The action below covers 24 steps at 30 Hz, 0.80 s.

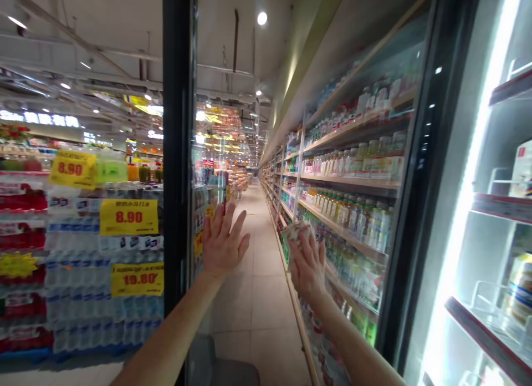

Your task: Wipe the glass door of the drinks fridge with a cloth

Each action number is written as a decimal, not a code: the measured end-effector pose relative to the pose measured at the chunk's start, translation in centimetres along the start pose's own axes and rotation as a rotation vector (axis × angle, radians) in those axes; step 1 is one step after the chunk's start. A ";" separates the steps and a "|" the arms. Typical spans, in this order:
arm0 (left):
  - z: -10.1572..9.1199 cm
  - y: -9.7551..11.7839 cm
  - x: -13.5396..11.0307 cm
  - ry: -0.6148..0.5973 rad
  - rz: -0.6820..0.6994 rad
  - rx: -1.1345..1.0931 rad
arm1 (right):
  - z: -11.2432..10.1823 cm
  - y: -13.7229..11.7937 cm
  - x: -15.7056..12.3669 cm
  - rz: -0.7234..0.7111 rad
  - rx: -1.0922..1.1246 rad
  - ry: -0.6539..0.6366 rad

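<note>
cloth (293,230), pale and crumpled, lies under the right hand (306,261), showing past its fingertips and along its thumbless edge; that hand is half flat, fingers close together over the cloth, and seems to press it to the glass door (176,153). the left hand (220,244) is bare and wide open, fingers spread and palm toward the same glass, a little apart from the cloth and to its left; whether the palm touches, i cannot tell. around both hands runs the door's dark frame. beyond the glass, an aisle floor (249,253) stretches away beside shelves of bottles (344,208). farther left are yellow price signs (128,217) on stacked drink packs (78,286); at right, a bright light strip (477,153) edges the fridge shelves (505,208).
</note>
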<state>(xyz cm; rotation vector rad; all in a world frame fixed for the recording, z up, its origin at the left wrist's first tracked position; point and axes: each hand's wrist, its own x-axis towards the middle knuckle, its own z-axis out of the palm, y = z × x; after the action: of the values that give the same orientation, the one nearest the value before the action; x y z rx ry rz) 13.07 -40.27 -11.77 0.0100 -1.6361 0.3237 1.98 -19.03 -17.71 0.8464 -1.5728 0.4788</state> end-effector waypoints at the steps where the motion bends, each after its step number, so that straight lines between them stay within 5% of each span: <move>1: 0.0 0.0 0.0 0.003 0.003 0.002 | -0.1 0.9 0.3 0.084 -0.031 0.079; 5: 0.1 0.1 0.0 0.019 0.004 0.003 | -0.6 3.4 1.5 0.441 -0.120 0.292; 10: 0.2 0.0 0.0 0.025 -0.008 -0.034 | -0.5 1.8 1.0 -0.003 -0.046 -0.028; 15: 0.1 0.0 0.0 0.020 -0.003 -0.017 | -0.6 2.8 1.8 0.370 -0.125 0.273; 17: 0.1 0.0 0.0 0.016 -0.008 -0.021 | -0.5 2.2 2.0 0.318 -0.101 0.223; 21: 0.1 0.0 0.0 0.010 -0.018 -0.031 | -0.3 1.0 1.8 -0.012 -0.035 -0.002; 24: 0.0 0.1 0.0 0.013 -0.017 -0.033 | -0.2 1.7 2.3 0.246 -0.083 0.185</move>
<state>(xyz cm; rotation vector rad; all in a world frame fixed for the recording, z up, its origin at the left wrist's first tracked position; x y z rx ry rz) 13.01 -40.21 -11.78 -0.0034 -1.6280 0.2831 0.78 -18.38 -15.16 0.5314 -1.5205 0.6445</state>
